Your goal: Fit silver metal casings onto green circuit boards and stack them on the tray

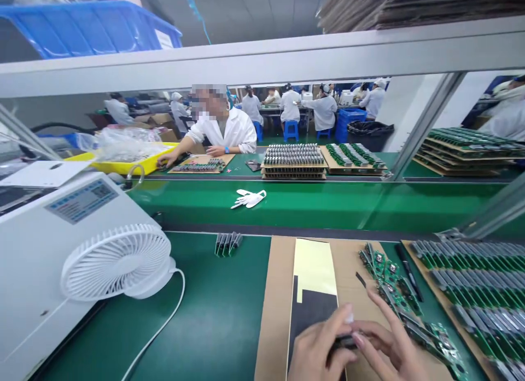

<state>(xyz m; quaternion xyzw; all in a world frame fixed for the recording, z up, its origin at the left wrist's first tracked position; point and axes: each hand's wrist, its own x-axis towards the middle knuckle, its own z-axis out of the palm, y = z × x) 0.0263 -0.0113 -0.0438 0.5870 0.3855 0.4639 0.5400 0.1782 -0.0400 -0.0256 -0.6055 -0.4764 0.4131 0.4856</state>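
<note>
Busy assembly hall, white coats at benches all the way back, and up close it's a green worktop (217, 315) with a cardboard sheet (276, 293) laid under the hands. Both hands are together at the near edge. The left hand (315, 351) and right hand (389, 348) are each pinched on the same small dark part (346, 341), held just above the cardboard with fingertips closing in from either side. Can't tell exactly what the part is, it's mostly covered. A black-and-yellow sheet (314, 277) lies just ahead of the left hand. A string of green circuit boards (394, 285) runs past the right hand, very near its fingers, and there's a full tray of boards (471, 277) further out on that side. My take on doing this bit well: grip by the edges, go light on the pressure, and hold the part low over the cardboard so a slip doesn't send it far. I'd also mind the right wrist, since those loose boards look easy to nudge. The fan (117, 261) is well off to the left, and the white gloves (249, 199) are on the belt (328, 203) far ahead, nowhere near the hands.
</note>
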